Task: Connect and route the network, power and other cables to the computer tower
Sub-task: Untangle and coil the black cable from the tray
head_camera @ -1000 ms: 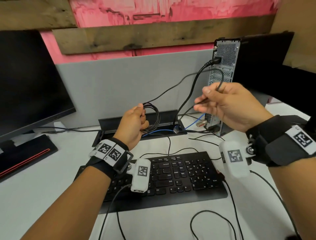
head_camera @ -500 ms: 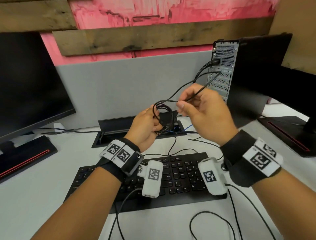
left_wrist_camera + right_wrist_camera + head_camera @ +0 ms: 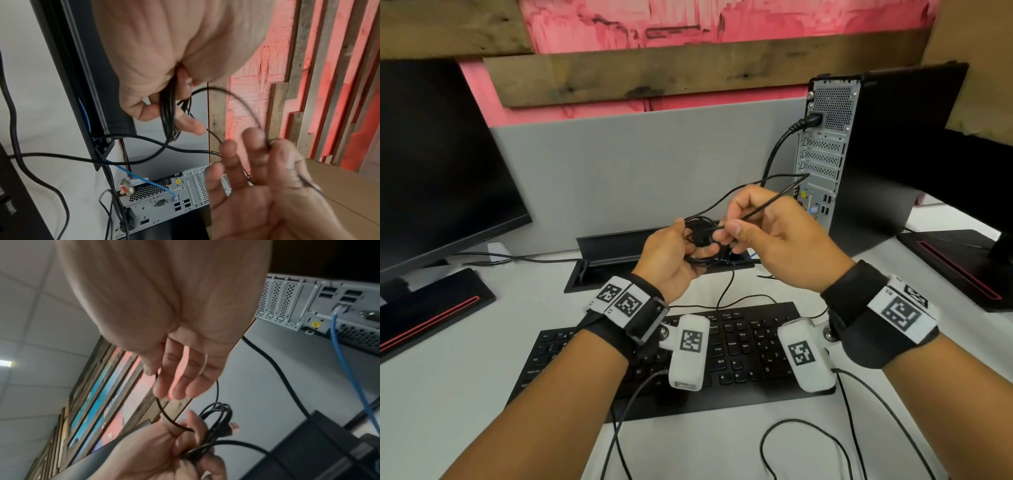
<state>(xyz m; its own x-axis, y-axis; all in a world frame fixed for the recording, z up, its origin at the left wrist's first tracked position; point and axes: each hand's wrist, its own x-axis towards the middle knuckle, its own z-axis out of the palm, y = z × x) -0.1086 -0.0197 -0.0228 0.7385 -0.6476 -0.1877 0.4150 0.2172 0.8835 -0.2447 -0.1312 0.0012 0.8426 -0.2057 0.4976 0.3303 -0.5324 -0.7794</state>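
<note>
My left hand [image 3: 678, 253] grips a coil of thin black cable [image 3: 700, 240] above the desk's cable trough [image 3: 619, 246]. My right hand [image 3: 767, 233] pinches a loose strand of the same cable [image 3: 760, 209] just beside the coil. In the left wrist view the coil [image 3: 170, 113] hangs from my curled fingers. In the right wrist view the strand [image 3: 164, 412] runs from my fingertips to the coil [image 3: 216, 418]. The computer tower [image 3: 828, 150] stands at the back right with its rear panel facing me. A thick black power cable [image 3: 777, 150] and a blue network cable [image 3: 144, 180] are plugged into it.
A black keyboard [image 3: 722, 349] lies under my wrists, with thin cables trailing over the white desk [image 3: 448, 394]. A black monitor [image 3: 441, 164] stands at the left and another monitor's base [image 3: 955, 263] at the right. A grey partition [image 3: 647, 164] backs the desk.
My right hand has come left and down from near the tower to the coil, bringing the strand with it. My left hand has shifted right and kept its hold on the coil.
</note>
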